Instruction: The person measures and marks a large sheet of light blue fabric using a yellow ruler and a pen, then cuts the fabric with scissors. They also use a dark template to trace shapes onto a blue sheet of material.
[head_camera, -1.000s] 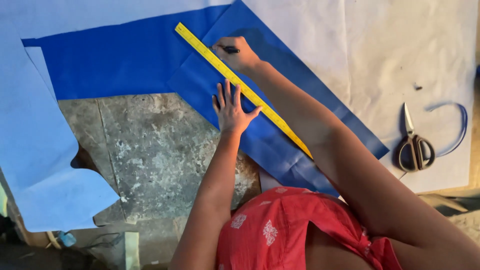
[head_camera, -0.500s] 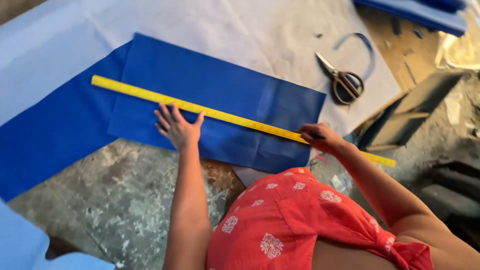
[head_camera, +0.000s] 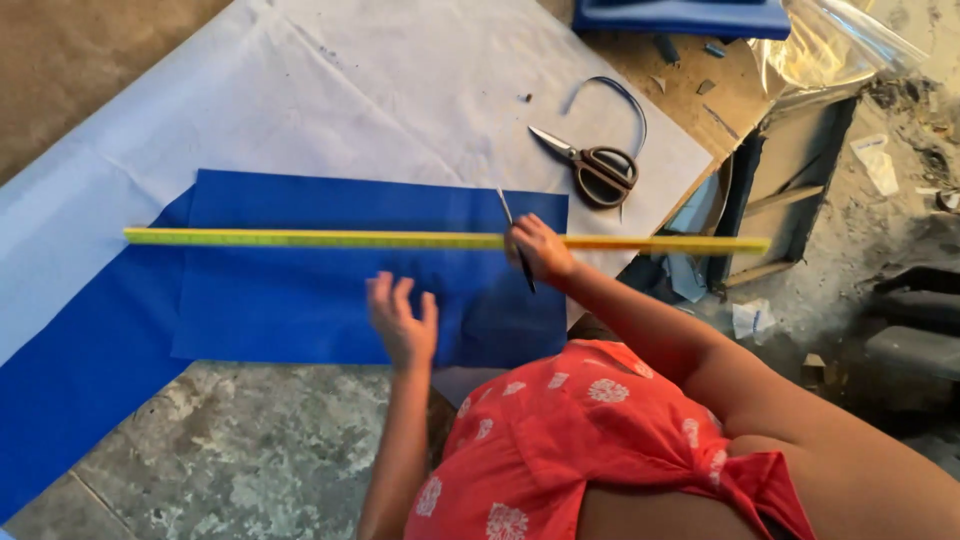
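Observation:
A long yellow ruler (head_camera: 300, 239) lies level across a sheet of dark blue fabric (head_camera: 290, 300) and sticks out past its right edge. My right hand (head_camera: 540, 250) rests on the ruler near the fabric's right end, fingers closed on a thin dark pen (head_camera: 524, 270) that crosses the ruler. My left hand (head_camera: 402, 322) is below the ruler, over the blue fabric, with fingers spread and nothing in it. It looks slightly blurred. I cannot tell whether it touches the cloth.
White cloth (head_camera: 380, 100) underlies the blue fabric. Dark-handled scissors (head_camera: 598, 170) and a curled blue strip (head_camera: 612, 92) lie on it at upper right. Folded blue cloth (head_camera: 680, 15) and a clear plastic bag (head_camera: 840, 45) sit at the top. Rough concrete floor (head_camera: 250, 460) is below.
The ruler now lies level in view. My left hand has come off the ruler and sits below it. My right hand has slid left along the ruler, onto the blue fabric.

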